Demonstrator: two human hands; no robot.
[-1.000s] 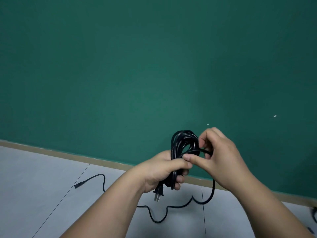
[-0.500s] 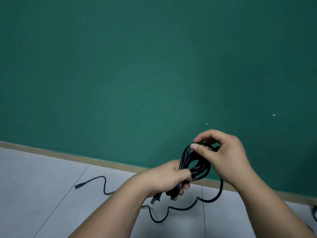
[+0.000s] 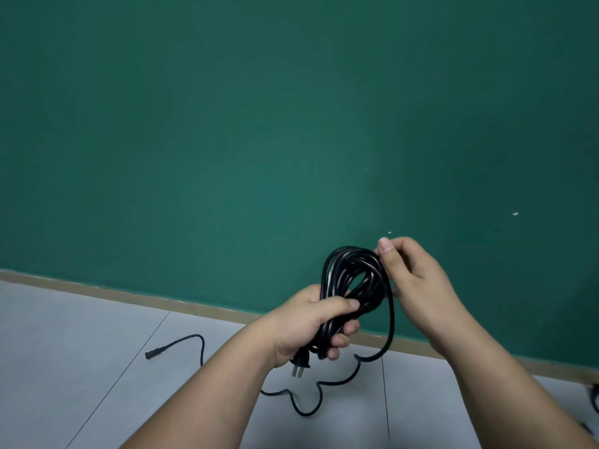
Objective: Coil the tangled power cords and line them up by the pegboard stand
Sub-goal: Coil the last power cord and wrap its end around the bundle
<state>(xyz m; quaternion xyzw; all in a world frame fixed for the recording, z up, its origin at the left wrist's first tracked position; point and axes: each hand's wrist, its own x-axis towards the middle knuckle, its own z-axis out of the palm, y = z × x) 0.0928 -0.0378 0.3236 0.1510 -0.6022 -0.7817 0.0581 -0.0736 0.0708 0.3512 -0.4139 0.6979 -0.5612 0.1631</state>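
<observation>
- Left hand [image 3: 308, 322] grips the coiled black rubber power cord [image 3: 351, 273] above the grey tiled floor [image 3: 97, 351].
- Right hand [image 3: 415, 280] pinches its top loop; the fingertips are hidden.
- The cord's tail partly hides behind the left arm [image 3: 207, 396].

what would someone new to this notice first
A thick coil of glossy black power cord stands out at centre against the plain dark green wall, gripped at its base by the left hand while the right hand pinches a strand at its top. Below, its two-pronged plug hangs under the left hand, and the uncoiled tail snakes across the pale grey tiled floor.
</observation>
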